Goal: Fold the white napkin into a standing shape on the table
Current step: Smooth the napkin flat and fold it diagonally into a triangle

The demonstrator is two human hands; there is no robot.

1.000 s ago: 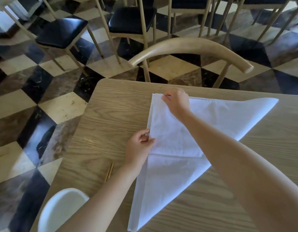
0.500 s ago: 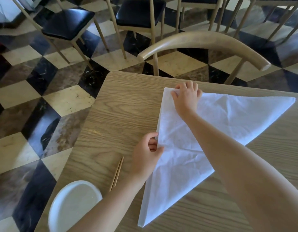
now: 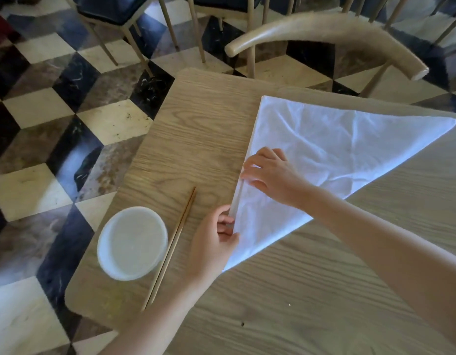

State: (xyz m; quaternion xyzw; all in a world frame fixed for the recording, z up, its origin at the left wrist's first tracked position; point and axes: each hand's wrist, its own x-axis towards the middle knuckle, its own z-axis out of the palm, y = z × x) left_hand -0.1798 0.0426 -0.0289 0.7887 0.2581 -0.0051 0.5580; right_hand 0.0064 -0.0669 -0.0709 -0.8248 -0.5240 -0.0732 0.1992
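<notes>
From the head view, the napkin [image 3: 337, 149] lies flat on the desk [image 3: 196, 139] as a creased white triangle. One corner sits close to the far edge, one points toward the right edge, and the third points back toward the person. Its left side shows as a narrow doubled strip. The left hand [image 3: 214, 242] grips that side low down, near the closest corner, with the fingers curled under the cloth and the thumb on top. The right hand [image 3: 270, 172] rests on the napkin a little farther up the same side, fingers spread and nearly straight, their tips pressing at the strip; it grasps nothing. The two hands are near each other but apart. A white bowl [image 3: 132, 243] stands by the desk's left edge, and a pair of chopsticks [image 3: 174, 242] lies just beside it, between bowl and napkin, touching neither hand. A chair [image 3: 324, 26] with a curved wooden back stands beyond the far edge, on a checkered floor [image 3: 42, 111].
</notes>
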